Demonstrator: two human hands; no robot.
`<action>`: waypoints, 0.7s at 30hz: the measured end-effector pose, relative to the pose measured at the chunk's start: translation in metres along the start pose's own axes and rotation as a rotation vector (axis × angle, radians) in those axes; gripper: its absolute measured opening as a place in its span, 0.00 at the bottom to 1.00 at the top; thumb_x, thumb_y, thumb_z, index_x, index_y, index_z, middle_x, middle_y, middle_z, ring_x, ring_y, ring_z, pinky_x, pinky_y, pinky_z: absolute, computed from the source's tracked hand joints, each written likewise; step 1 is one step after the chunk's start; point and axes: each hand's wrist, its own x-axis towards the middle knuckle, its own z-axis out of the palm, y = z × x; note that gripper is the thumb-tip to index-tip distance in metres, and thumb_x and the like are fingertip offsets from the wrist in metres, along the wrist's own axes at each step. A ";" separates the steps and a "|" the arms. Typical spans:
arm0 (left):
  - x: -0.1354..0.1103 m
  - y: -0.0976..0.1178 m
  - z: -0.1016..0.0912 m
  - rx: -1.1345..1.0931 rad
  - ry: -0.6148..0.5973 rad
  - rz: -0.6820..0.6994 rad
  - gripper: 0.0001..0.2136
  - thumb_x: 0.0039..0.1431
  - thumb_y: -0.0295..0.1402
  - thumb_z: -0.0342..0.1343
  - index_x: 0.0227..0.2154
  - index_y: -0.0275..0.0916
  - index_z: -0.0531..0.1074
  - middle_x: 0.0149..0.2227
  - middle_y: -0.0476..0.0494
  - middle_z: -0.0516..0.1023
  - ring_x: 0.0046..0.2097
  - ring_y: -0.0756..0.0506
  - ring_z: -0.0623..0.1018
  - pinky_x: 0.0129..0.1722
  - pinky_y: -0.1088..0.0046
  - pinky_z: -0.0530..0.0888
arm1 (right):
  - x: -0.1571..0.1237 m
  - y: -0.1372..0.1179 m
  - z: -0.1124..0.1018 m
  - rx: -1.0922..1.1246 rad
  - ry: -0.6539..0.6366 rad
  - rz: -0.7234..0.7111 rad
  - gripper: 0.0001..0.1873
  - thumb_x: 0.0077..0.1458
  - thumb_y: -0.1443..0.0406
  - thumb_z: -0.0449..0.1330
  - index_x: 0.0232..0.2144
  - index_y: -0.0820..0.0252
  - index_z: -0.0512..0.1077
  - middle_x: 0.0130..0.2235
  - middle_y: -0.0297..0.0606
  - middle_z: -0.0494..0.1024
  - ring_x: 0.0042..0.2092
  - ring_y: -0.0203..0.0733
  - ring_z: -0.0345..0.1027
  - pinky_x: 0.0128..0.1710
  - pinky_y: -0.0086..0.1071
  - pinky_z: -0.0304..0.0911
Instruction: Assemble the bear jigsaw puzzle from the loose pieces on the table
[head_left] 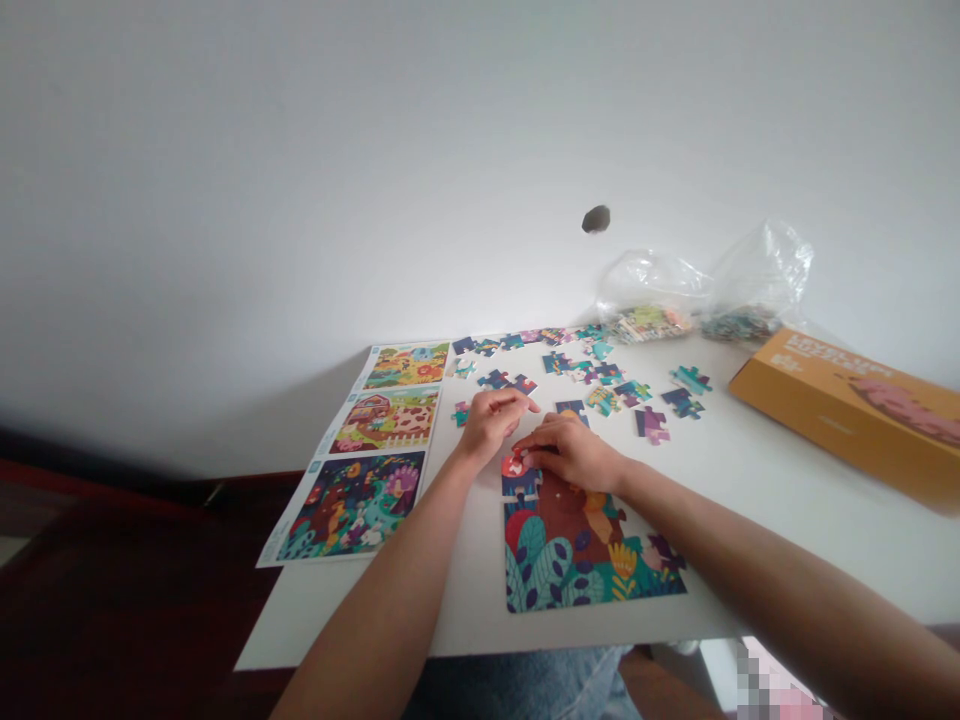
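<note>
A partly assembled jigsaw (585, 550) with a brown bear and leaves lies on the white table (750, 500) in front of me. My right hand (574, 450) rests curled on the jigsaw's upper left edge, its fingers pressing a red piece (514, 465) down there. My left hand (491, 420) hovers just left of it with fingers bent and pinched together; what they hold is hidden. Several loose blue and teal pieces (600, 385) lie scattered beyond both hands.
A reference sheet (367, 455) with three pictures lies at the left, overhanging the table edge. An orange box (847, 410) sits at the right. Two clear plastic bags (705, 295) with pieces stand against the white wall. The near table edge is close to my body.
</note>
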 end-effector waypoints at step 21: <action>0.000 -0.004 -0.001 -0.014 0.003 0.004 0.12 0.58 0.37 0.55 0.29 0.33 0.78 0.14 0.57 0.55 0.18 0.55 0.55 0.20 0.75 0.51 | -0.001 0.002 0.003 -0.117 -0.002 -0.076 0.09 0.60 0.63 0.62 0.40 0.58 0.79 0.32 0.39 0.76 0.39 0.42 0.66 0.43 0.34 0.59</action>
